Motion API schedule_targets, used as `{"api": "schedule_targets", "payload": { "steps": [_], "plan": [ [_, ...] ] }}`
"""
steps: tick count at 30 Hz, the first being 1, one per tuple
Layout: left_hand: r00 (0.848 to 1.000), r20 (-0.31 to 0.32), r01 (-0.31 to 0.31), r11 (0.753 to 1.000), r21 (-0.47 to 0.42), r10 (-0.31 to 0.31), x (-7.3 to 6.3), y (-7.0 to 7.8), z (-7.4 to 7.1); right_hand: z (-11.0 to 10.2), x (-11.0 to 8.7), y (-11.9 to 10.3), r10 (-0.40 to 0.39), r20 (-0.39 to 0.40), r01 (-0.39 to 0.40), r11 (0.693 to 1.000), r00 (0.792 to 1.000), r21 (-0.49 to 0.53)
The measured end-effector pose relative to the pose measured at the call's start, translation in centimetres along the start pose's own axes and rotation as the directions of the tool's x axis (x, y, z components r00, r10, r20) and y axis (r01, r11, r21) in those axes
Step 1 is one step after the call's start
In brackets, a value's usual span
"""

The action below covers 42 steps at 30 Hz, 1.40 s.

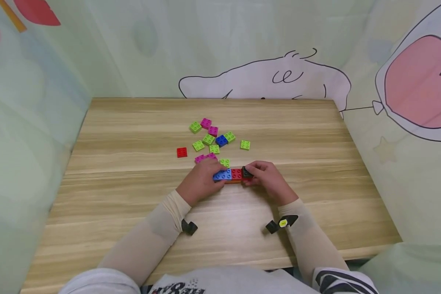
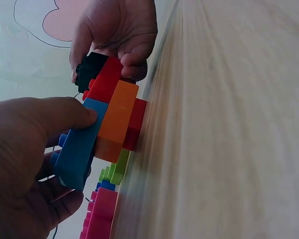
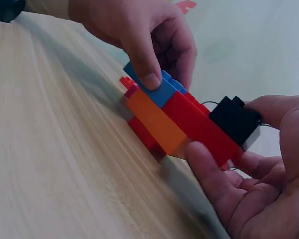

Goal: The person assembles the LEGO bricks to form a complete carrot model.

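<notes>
Both hands hold a stepped stack of toy building bricks just in front of the loose ones. My left hand (image 1: 201, 179) grips the long blue brick (image 1: 222, 175) at the stack's left end, thumb on its near side. Beside it on the same level is a red brick (image 1: 237, 174). Below them run an orange brick (image 2: 117, 122) and, lowest, another red brick (image 2: 135, 124). At the right end my right hand (image 1: 273, 183) pinches a black brick (image 3: 235, 121) on top of the upper red brick, index finger on the black one, thumb low against the red side.
Several lime green bricks (image 1: 208, 139), magenta bricks (image 1: 213, 131) and a dark blue brick (image 1: 221, 141) lie loose beyond the hands. A single red brick (image 1: 181, 152) lies to their left. The wooden table (image 1: 132, 163) meets printed cloth walls at its back and sides.
</notes>
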<state>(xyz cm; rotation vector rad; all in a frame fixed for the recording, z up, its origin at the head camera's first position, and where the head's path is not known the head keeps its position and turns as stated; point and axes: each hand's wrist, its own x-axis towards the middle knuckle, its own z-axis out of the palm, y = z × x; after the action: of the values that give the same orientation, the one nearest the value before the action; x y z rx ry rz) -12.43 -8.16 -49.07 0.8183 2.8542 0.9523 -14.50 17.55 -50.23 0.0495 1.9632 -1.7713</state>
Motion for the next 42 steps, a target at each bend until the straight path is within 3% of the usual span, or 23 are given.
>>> {"api": "schedule_targets", "payload": {
  "steps": [7, 9, 11, 12, 14, 16, 18, 20, 23, 26, 28, 31, 35, 42],
  "plan": [
    [1.000, -0.001, -0.013, 1.000, 0.008, 0.013, 0.1, 0.0, 0.0, 0.4, -0.1, 0.1, -0.031, -0.033, 0.032, 0.999, 0.999, 0.032],
    [1.000, 0.000, -0.008, 1.000, 0.001, 0.008, 0.1, 0.0, -0.1, 0.4, -0.1, 0.1, -0.048, -0.040, 0.047, 0.999, 0.998, -0.027],
    [1.000, 0.003, -0.002, 1.000, -0.005, 0.002, 0.1, 0.0, -0.1, 0.3, -0.3, 0.3, -0.110, -0.037, 0.103, 0.983, 0.993, -0.152],
    [1.000, 0.003, 0.002, 1.000, -0.006, -0.002, 0.1, 0.0, -0.1, 0.2, -0.3, 0.4, -0.162, -0.026, 0.152, 0.961, 0.986, -0.231],
    [1.000, 0.004, 0.006, 1.000, -0.003, -0.006, 0.1, 0.0, -0.1, -0.1, -0.6, 0.4, -0.292, 0.018, 0.276, 0.877, 0.956, -0.393],
    [1.000, 0.004, 0.006, 1.000, 0.002, -0.006, 0.2, 0.0, -0.1, -0.3, -0.6, 0.5, -0.422, 0.080, 0.403, 0.767, 0.903, -0.499],
    [1.000, -0.010, -0.009, 1.000, 0.020, 0.010, 0.3, -0.1, -0.1, -0.3, -0.6, 0.7, -0.504, 0.130, 0.486, 0.683, 0.854, -0.545],
    [0.999, -0.046, -0.020, 1.000, 0.025, 0.021, 0.4, -0.4, 0.0, -0.1, -0.5, 0.8, -0.540, 0.153, 0.526, 0.651, 0.828, -0.547],
    [0.992, -0.129, 0.002, 1.000, 0.022, 0.001, 0.9, -1.2, -0.5, 0.1, -0.5, 1.0, -0.548, 0.146, 0.530, 0.652, 0.824, -0.542],
    [0.978, -0.187, 0.098, 0.995, 0.019, -0.092, 1.8, -2.2, -1.5, 0.3, -0.5, 1.1, -0.546, 0.139, 0.526, 0.658, 0.826, -0.538],
    [0.969, -0.180, 0.178, 0.983, 0.044, -0.167, 2.3, -2.9, -2.2, 0.4, -0.5, 1.2, -0.540, 0.138, 0.521, 0.663, 0.830, -0.537],
    [0.960, -0.119, 0.264, 0.961, 0.088, -0.253, 2.6, -3.6, -2.9, 0.4, -0.4, 1.3, -0.533, 0.148, 0.522, 0.669, 0.833, -0.530],
    [0.964, -0.047, 0.266, 0.955, 0.129, -0.262, 2.9, -4.2, -3.0, 0.3, -0.4, 1.3, -0.535, 0.155, 0.530, 0.672, 0.831, -0.517],
    [0.972, -0.041, 0.236, 0.957, 0.168, -0.232, 3.3, -4.5, -2.4, 0.1, -0.3, 1.2, -0.520, 0.158, 0.519, 0.680, 0.839, -0.518]
  ]
}}
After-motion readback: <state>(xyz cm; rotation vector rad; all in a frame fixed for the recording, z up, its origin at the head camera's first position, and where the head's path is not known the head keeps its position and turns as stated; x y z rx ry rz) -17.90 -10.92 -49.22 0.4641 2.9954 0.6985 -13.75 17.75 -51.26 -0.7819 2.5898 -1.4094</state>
